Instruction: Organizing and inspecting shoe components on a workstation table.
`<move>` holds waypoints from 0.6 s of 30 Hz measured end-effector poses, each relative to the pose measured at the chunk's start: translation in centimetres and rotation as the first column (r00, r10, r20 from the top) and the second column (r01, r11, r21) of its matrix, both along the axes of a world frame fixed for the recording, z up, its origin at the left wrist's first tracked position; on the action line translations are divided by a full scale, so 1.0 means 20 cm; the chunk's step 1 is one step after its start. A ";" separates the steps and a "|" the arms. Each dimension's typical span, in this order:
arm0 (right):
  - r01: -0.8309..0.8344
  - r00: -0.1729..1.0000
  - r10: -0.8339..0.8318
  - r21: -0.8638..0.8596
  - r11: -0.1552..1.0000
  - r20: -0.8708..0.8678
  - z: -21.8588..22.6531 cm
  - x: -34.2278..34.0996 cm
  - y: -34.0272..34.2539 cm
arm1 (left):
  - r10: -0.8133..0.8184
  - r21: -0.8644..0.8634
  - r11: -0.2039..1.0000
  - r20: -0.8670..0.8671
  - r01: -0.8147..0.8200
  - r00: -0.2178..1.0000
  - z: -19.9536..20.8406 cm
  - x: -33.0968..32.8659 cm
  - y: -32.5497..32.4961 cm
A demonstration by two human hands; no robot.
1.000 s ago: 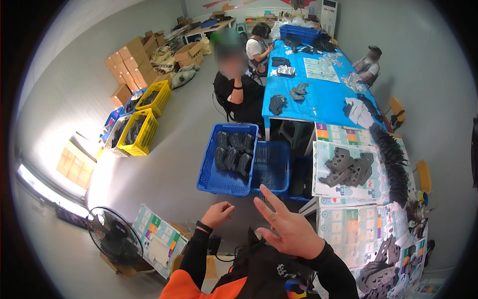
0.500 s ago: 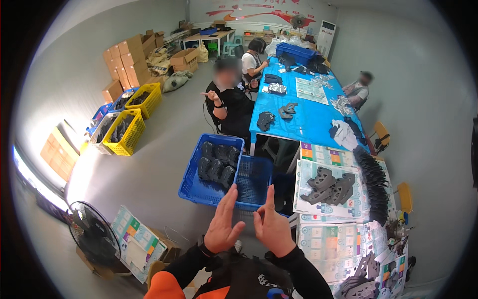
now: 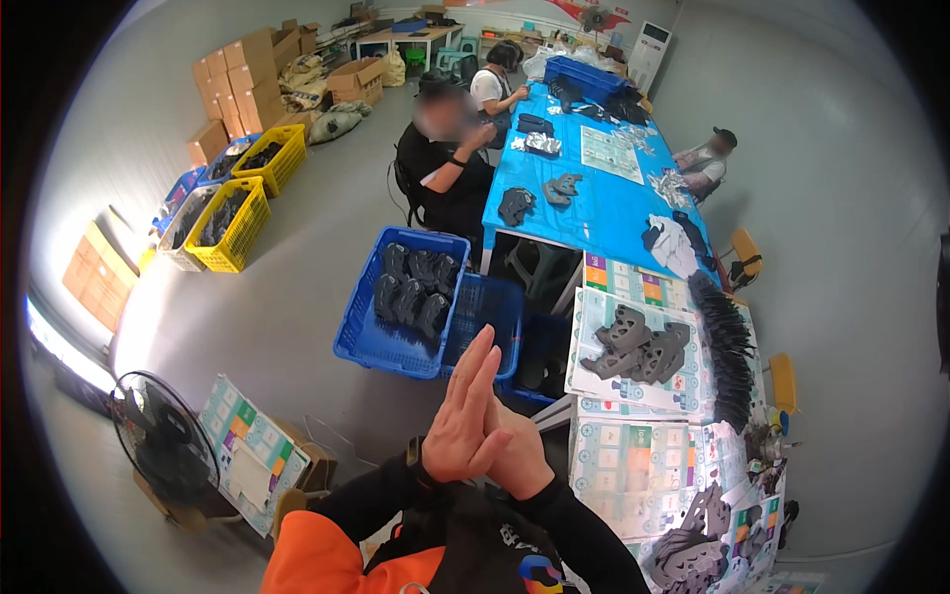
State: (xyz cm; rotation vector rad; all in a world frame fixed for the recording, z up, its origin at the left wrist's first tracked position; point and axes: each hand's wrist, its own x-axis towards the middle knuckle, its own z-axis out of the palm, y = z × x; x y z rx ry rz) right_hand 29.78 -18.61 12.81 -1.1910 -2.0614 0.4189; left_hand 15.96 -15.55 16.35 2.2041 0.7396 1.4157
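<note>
My left hand [image 3: 463,421] is raised in front of my chest, its fingers stretched upward and nothing in it. It meets my right hand [image 3: 519,457], which sits just behind and to its right; the right fingers are mostly hidden by the left hand. Beyond them stands a blue basket [image 3: 348,337] with several black curved molded parts [image 3: 411,287] in it. On the near table to the right, grey molded parts [image 3: 638,342] lie on a printed sheet. A long row of thin dark parts [image 3: 727,356] runs beside them.
Another blue basket [image 3: 490,312] stands beside the first, partly under the table. A co-worker [image 3: 450,163] sits at the blue-covered table [image 3: 604,223]; two more people sit farther along it. A black fan [image 3: 163,436] stands at lower left. Yellow baskets [image 3: 233,233] line the left side.
My hands, held apart before, have come together. The nearest co-worker has turned toward the table and lowered a pointing hand. The view has shifted slightly.
</note>
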 end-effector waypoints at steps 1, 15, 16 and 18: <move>0.025 1.000 -0.026 -0.028 0.999 -0.009 0.01 -0.01 0.00 | -0.002 0.007 1.000 -0.003 0.002 1.000 -0.01 0.00 0.01; 0.172 0.983 -0.154 0.192 0.966 -0.104 0.12 -0.02 -0.01 | -0.039 -0.019 0.999 -0.007 0.039 0.999 -0.01 -0.02 -0.04; 0.167 0.983 -0.147 0.193 0.967 -0.110 0.12 -0.02 -0.01 | -0.039 -0.019 0.999 -0.007 0.039 0.999 -0.01 -0.02 -0.04; 0.166 0.983 -0.146 0.196 0.966 -0.114 0.13 -0.02 -0.01 | -0.042 -0.029 0.999 0.001 0.042 0.999 -0.01 -0.02 -0.04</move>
